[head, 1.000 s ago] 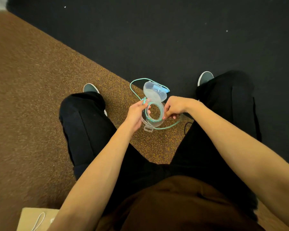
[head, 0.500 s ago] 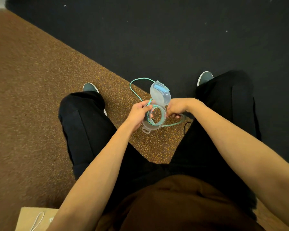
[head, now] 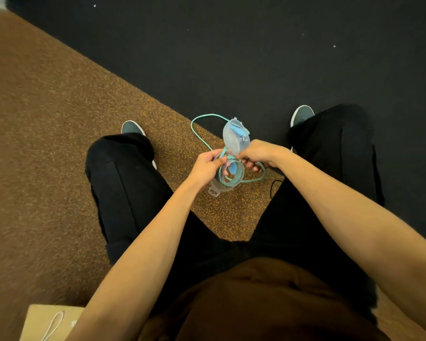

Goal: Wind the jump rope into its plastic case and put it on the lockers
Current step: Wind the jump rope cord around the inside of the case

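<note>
Jump rope [head: 233,182] is partly coiled inside the clear plastic case [head: 216,187], which you hold in the air between your knees, above the seam where the brown speckled carpet [head: 59,119] meets the black floor [head: 256,57]. Your left hand [head: 207,166] grips the case's round base from the left, fingers curled round its rim and the thumb pressed down on the braided teal cord at the top edge. Your right hand [head: 258,152] pinches the cord just beside that thumb, its fingers [head: 251,166] curled tight underneath, so you cannot see exactly how many of them touch the rope. The hinged lid [head: 235,139] stands open and tilted away from you, touching your right knuckles. A loose loop of cord arcs out to the left of the lid and passes behind it; another strand curves under your right hand. Something pale blue shows through the lid, too blurred to name. A tan box [head: 47,321] with a white loop on it is cut off at the lower left edge.
</note>
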### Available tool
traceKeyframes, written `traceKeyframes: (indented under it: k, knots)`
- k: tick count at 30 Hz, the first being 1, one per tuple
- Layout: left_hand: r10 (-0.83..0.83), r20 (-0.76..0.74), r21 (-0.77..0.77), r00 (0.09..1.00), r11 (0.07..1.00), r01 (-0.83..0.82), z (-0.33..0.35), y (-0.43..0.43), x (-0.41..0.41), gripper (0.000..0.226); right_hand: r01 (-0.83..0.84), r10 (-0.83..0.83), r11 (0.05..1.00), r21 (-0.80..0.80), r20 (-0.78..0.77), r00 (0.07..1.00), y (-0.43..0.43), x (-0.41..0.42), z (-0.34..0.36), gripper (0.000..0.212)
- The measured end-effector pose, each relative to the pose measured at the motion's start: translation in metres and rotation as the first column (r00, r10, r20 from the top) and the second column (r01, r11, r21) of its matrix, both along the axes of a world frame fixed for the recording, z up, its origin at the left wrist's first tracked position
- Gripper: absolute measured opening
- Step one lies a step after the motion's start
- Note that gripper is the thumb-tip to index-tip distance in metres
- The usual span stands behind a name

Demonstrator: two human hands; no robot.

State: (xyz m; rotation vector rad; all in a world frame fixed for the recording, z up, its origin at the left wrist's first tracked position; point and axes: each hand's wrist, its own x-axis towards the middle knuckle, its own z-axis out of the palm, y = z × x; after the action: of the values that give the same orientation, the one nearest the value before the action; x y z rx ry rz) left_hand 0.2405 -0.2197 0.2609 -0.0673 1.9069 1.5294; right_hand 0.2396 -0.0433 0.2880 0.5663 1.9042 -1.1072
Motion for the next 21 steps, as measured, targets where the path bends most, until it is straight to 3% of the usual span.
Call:
traceKeyframes:
  k: [14,21]
  knots:
    - [-0.052,-0.044,-0.057,0.998,0.997,0.049,-0.013,0.0,0.003,0.02,-0.08,0.072,0.996,-0.033,-0.186,0.98,-0.007,0.0,0.006,0.016]
    - [0.055,-0.064,-0.087,0.996,0.994,-0.061,-0.021,0.0,0.006,0.021,-0.082,0.06,0.991,-0.103,-0.204,0.977,-0.016,0.003,0.003,0.023]
